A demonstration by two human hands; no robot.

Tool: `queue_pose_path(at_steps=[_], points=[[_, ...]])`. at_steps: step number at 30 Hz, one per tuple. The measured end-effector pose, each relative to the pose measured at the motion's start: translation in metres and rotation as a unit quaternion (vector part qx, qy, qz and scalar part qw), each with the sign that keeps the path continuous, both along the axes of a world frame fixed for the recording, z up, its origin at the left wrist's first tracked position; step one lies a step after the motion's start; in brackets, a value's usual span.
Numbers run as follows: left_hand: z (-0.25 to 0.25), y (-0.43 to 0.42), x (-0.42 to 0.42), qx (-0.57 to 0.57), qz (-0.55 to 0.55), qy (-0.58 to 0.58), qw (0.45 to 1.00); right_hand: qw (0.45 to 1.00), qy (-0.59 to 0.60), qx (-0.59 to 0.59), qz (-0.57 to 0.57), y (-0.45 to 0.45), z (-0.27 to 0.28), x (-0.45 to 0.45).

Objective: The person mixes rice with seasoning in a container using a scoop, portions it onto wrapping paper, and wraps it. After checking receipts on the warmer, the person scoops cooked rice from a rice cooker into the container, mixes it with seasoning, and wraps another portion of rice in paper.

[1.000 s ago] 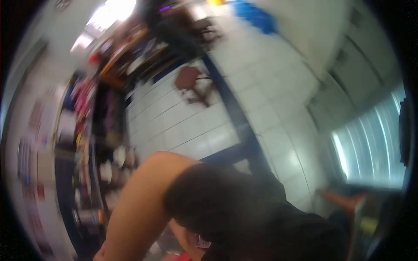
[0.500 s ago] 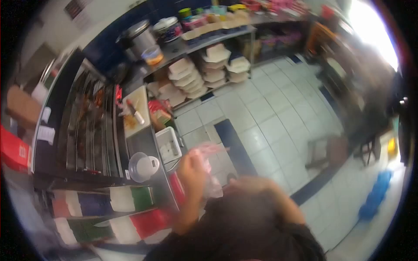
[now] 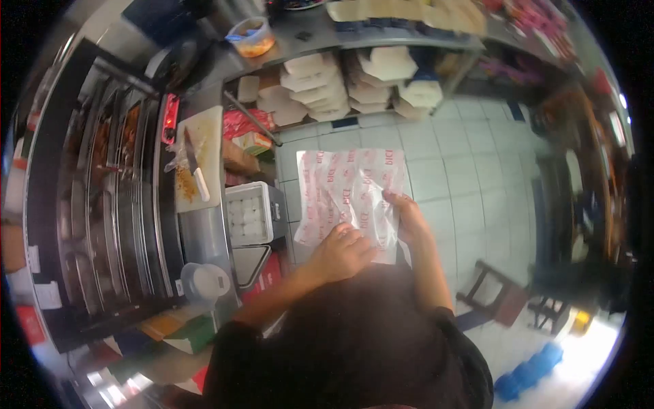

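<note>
A white sheet of wrapping paper (image 3: 351,191) with red "RICE" print is spread in front of my body, above the tiled floor. My right hand (image 3: 407,215) grips its right edge with thumb and fingers. Bent fingers of my left hand (image 3: 344,252) press together on the lower middle of the same paper. Creases run through the sheet between the two hands. To the left, a knife (image 3: 194,163) with a white handle lies on a cutting board (image 3: 212,150) with brown crumbs.
A white cooler box (image 3: 248,215) stands below the counter, left of the paper. Metal food trays (image 3: 109,204) line the far left. Stacked white boxes (image 3: 317,85) fill a shelf ahead. A brown stool (image 3: 504,300) is at the lower right.
The view has turned and now looks down more. The crumpled pinkish-white material at my left hand now shows as an opened printed sheet. My right hand has come up to its right edge.
</note>
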State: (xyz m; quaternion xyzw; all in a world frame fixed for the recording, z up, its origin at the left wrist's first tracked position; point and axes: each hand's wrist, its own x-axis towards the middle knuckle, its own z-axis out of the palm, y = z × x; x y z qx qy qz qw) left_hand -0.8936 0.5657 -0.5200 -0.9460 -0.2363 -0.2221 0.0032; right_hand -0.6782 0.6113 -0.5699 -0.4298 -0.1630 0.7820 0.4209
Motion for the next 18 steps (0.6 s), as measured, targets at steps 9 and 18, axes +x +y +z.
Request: queue_pose_path(at_steps=[9,18], points=[[-0.129,0.196,0.239,-0.153,0.601,-0.441,0.648,0.966,0.031,0.068,0.246,0.275,-0.038,0.283],[-0.291,0.342,0.388,-0.515,0.323,-0.695,0.385,0.949,-0.038,0.140,0.280,0.463,-0.138,0.421]])
